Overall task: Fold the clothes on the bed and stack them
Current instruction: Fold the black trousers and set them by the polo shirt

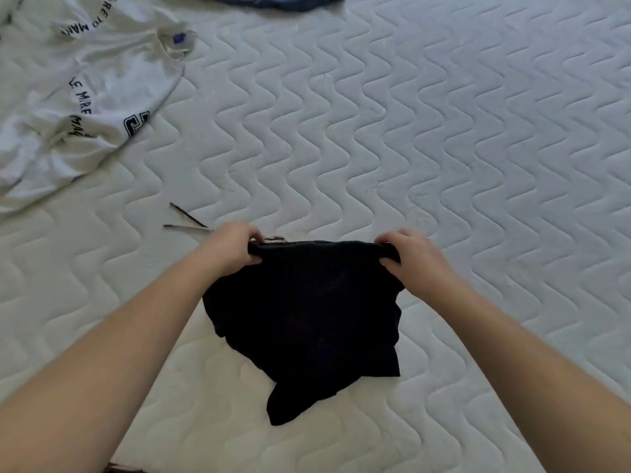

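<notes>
Garment under handling: a black garment (304, 315), lying near the front edge of the mattress (444, 138), roughly midway along that edge. Its far edge is raised and stretched sideways between the two hands; the rest trails from that edge back toward the person, ending in an uneven tail close to the front edge.

Left hand (235, 249): fingers curled over the far-left corner of the black garment, thumb beneath, pinching the cloth. Right hand (409, 261): same pinch on the far-right corner. Both hands are equally near the garment; neither leads.

Governing relation: the held edge runs left to right, and the body of the cloth lies on the near side of that grip, so its long axis runs from the hands back to the person. In my judgement the next fold depends on this: carrying the held edge toward the front edge would lay it over the trailing part. The tail is skewed to the left, so the layers may not meet squarely.

Other items: a white printed shirt (85, 97) lies crumpled at the far-left corner, well apart and unfolded. A dark blue garment (273, 1) shows at the far edge, mostly out of view. Two thin dark sticks (186, 221) lie just beyond the left hand; their nature cannot be told. No stack is visible.
</notes>
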`<state>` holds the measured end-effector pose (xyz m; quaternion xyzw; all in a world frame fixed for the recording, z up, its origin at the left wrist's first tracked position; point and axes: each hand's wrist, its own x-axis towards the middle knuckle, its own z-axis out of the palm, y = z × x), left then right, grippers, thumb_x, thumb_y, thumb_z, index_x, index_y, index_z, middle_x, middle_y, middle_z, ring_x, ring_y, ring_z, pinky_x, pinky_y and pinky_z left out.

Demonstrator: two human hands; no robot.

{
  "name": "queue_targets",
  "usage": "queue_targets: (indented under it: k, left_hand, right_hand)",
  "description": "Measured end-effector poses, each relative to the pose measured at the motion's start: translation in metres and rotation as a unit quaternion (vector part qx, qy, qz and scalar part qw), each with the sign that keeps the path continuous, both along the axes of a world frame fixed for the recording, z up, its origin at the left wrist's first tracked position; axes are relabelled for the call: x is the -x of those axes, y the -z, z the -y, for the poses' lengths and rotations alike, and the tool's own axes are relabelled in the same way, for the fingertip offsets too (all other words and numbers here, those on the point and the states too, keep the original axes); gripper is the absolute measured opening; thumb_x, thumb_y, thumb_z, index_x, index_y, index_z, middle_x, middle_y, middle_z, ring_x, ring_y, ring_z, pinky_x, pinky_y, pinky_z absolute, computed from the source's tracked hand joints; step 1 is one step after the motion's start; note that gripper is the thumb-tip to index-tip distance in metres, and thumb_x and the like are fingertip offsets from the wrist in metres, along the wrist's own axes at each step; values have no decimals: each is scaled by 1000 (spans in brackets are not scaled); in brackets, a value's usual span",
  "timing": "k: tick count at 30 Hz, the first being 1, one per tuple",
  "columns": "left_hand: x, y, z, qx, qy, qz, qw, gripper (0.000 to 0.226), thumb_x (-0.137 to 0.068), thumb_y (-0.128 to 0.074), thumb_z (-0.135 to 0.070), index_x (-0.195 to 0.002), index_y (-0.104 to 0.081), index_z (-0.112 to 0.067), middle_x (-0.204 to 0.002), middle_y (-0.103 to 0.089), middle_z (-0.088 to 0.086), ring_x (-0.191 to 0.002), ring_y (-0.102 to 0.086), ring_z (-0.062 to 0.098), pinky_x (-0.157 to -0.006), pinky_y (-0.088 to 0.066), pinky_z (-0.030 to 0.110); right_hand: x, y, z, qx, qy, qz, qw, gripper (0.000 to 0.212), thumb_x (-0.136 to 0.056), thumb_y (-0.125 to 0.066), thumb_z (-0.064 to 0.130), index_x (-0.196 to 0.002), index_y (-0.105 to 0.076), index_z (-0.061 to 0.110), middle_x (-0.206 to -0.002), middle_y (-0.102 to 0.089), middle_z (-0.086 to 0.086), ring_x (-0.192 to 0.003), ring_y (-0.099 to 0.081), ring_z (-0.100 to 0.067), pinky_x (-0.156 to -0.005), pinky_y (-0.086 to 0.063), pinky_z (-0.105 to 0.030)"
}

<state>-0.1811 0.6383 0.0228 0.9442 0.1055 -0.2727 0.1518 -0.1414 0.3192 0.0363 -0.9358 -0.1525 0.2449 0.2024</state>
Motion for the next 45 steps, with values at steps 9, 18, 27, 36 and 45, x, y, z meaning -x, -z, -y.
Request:
queue_targets:
  k: [9,18,27,36,45]
  left_hand:
    - [72,-133,79,47,88,94,991,18,-88,-67,-19,-100,-54,-21,-112,-52,2,-102,-52,24,-84,-43,33]
    - [176,-182,129,23,170,152,973,55,-87,-59,-9,-127,-41,-42,-107,-66,-12,-87,-65,22,-62,-46,32]
    - [212,-195,131,1,347,212,914,52,-52,-85,0,-94,-68,-27,-88,-65,-8,-54,-59,17,-46,-33,17]
    - [196,-221,116,-76,278,127,949,39,-90,-58,-55,-103,-71,-20,-113,-61,-10,-90,-65,19,-70,-43,28]
    - [175,-268,98,-64,246,298,920,57,-76,-62,-65,-56,-56,-12,-60,-55,-3,-45,-56,24,-41,-38,25]
  right_hand:
    - [76,-140,93,-32,-13,134,990,43,-87,-65,6,-128,-64,22,-105,-58,-9,-90,-60,-30,-79,-46,-32]
    - [191,-155,169,0,-174,179,968,53,-69,-79,2,-114,-70,30,-117,-68,3,-83,-67,-21,-71,-51,-33]
    - [229,-158,183,107,-74,177,976,24,-59,-92,31,-68,-72,22,-64,-69,9,-59,-64,-20,-59,-48,-31]
    - [203,-178,179,122,-126,249,952,31,-56,-93,31,-54,-65,18,-56,-63,4,-53,-62,-20,-55,-48,-32]
    - [187,-193,158,77,-175,125,974,27,-101,-46,38,-101,-55,12,-101,-63,-3,-93,-61,-27,-86,-38,-31]
